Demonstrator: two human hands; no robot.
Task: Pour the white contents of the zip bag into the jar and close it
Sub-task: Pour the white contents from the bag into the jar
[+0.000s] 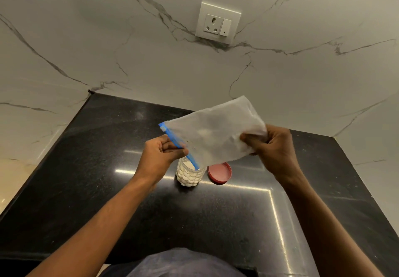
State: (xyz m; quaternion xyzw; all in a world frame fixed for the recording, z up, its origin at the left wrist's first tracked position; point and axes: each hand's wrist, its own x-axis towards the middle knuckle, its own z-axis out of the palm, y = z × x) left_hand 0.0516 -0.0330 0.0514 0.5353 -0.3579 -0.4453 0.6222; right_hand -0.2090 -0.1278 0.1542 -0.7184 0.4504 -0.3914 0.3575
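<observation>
A clear zip bag (212, 133) with a blue zip strip hangs tilted over the counter, its blue mouth end pointing down into the jar. My left hand (163, 152) pinches the blue strip near the mouth. The bag's bottom corner is bunched in my right hand (271, 145), held higher. The clear plastic jar (190, 174) stands upright below the mouth, filled with white contents and without a lid. Its red lid (219, 173) lies flat on the counter just right of the jar. The bag looks nearly flat, with a white film inside.
The black stone counter (129, 201) is bounded by marble walls at the back and both sides. A white wall socket with a switch (217, 23) sits high on the back wall. My blue-clad body (179, 263) is at the counter's front edge.
</observation>
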